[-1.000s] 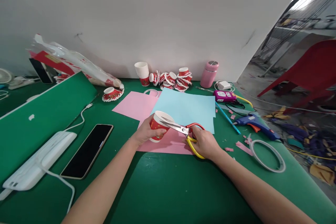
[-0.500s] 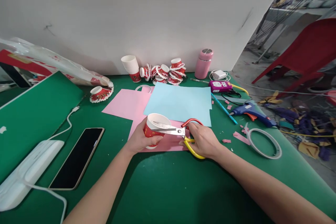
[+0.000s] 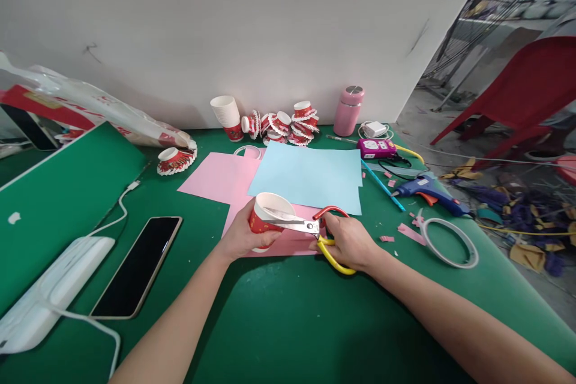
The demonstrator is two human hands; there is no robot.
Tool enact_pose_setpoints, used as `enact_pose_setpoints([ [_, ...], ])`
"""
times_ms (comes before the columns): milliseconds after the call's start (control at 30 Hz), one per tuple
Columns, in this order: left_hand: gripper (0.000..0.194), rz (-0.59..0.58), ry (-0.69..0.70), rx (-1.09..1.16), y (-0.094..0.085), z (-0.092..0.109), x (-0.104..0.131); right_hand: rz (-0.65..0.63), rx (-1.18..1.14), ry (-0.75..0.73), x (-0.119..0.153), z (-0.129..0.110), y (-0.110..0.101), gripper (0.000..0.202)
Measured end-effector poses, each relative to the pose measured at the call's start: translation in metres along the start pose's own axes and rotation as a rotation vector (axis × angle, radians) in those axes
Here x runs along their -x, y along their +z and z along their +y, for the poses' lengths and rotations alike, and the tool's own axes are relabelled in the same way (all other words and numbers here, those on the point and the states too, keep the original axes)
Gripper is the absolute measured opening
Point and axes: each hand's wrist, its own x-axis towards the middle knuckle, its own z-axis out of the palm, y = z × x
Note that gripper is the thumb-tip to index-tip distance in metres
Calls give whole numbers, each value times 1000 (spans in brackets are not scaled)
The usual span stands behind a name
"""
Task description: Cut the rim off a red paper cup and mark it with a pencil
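My left hand (image 3: 239, 233) is wrapped round a red and white paper cup (image 3: 260, 219), its mouth facing up and tilted slightly. In my right hand (image 3: 351, 241) are scissors (image 3: 294, 223) with one red and one yellow handle. Their blades reach left across the cup's rim, one of them inside the mouth. Underneath lie pink paper (image 3: 209, 177) and a light blue sheet (image 3: 310, 175). Several cut cups with fringed, flared sides (image 3: 302, 123) are heaped by the wall, and a similar one (image 3: 175, 161) sits at the left.
A phone (image 3: 137, 267), a white power strip (image 3: 58, 288) and a green laptop (image 3: 54, 192) occupy the left. Stacked cups (image 3: 227, 117) and a pink flask (image 3: 349, 111) stand at the back. To the right are a blue glue gun (image 3: 432, 192), a tape ring (image 3: 450, 243) and pink scraps (image 3: 410, 233).
The view has shifted slightly. The scissor blades still cross the cup's rim and look a little closer together. Both hands keep their holds.
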Motion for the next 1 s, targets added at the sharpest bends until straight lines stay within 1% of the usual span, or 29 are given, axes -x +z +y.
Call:
enact_pose_setpoints([
  [267,53,-16,5,30,-2,-1,-1,14,51,19,-1,1,4,33],
  [400,51,-4,28,-45,0,-1,0,82,7,-24,0,1,3,32],
  [567,50,41,53,-145,4,-2,1,105,7,-37,1,1,0,32],
  [833,53,86,56,-219,4,-1,1,10,58,31,-1,-1,-1,37],
  [1000,52,90,59,-226,4,2,1,0,79,28,-1,-1,2,35],
])
